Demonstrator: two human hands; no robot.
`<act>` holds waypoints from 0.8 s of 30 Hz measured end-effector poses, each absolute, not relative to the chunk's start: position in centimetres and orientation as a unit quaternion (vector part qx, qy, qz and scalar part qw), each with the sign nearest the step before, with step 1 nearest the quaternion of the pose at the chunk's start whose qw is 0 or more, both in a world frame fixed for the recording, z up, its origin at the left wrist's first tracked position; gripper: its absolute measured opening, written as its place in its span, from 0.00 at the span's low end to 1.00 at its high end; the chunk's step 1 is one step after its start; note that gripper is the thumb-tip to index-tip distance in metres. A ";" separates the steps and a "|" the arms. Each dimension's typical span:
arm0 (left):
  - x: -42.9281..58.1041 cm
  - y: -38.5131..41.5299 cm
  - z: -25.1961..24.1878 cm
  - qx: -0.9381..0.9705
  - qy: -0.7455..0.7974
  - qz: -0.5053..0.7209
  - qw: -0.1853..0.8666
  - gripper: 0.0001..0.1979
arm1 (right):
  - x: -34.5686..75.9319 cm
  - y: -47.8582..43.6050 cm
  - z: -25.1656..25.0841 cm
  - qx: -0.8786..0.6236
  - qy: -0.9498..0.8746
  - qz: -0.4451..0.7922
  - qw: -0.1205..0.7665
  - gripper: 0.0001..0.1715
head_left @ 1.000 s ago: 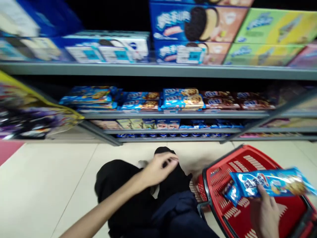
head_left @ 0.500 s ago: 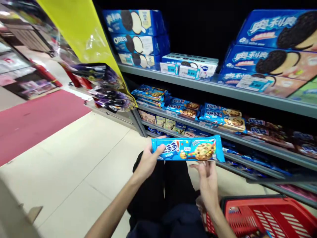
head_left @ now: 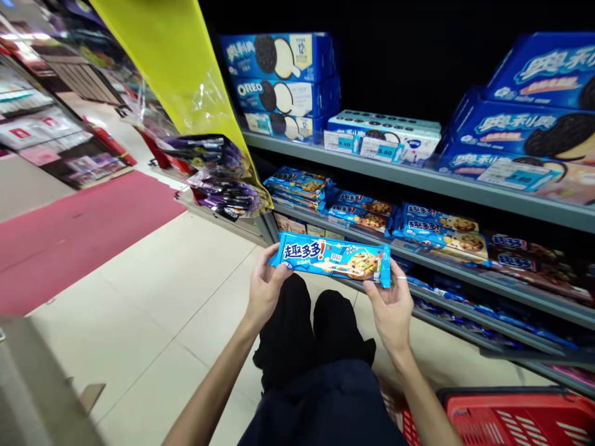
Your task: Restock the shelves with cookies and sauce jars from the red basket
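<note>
A blue packet of cookies is held up in front of my knees, its printed face turned towards me. My left hand is closed on its left end, thumb on the front. At the other end, my right hand grips the lower right corner, with the thumb at the bottom edge and the fingers behind. A ring shows on one finger of the right hand. Similar blue cookie packets lie in stacks on the shelf just beyond.
Oreo boxes and more blue boxes stand on the upper shelf above price tags. Brown packets lie at right. A red shopping basket is on the floor at lower right. Purple bags hang by a yellow panel.
My right hand, loosely under the packet before, now grips its right end. The packet sits a little higher and further left, tilted down to the right. The camera view has shifted.
</note>
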State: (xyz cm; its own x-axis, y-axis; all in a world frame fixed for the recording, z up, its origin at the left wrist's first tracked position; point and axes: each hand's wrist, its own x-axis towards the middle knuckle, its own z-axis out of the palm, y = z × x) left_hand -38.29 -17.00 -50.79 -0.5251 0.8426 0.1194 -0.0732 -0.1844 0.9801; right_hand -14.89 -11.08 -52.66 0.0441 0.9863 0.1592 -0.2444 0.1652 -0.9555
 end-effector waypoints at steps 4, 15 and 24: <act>-40.9 -15.5 -51.4 0.378 0.567 0.656 0.326 0.30 | -16.7 -10.0 -52.7 -0.404 -0.467 0.501 0.606 0.41; -45.8 -8.6 -51.1 0.386 0.510 0.708 0.298 0.29 | -20.8 -6.3 -50.3 -0.381 -0.512 0.477 0.604 0.46; -48.2 -2.0 -50.4 0.458 0.521 0.674 0.253 0.24 | -22.7 -0.7 -50.6 -0.409 -0.582 0.431 0.555 0.40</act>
State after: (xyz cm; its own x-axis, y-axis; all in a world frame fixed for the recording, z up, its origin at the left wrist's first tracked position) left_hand -48.17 -1.95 -50.43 -0.4520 0.8185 0.3546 0.1365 -0.3294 0.9343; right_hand -22.73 -0.73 -50.57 -0.0488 0.9547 0.2935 -0.0028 0.2937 -0.9559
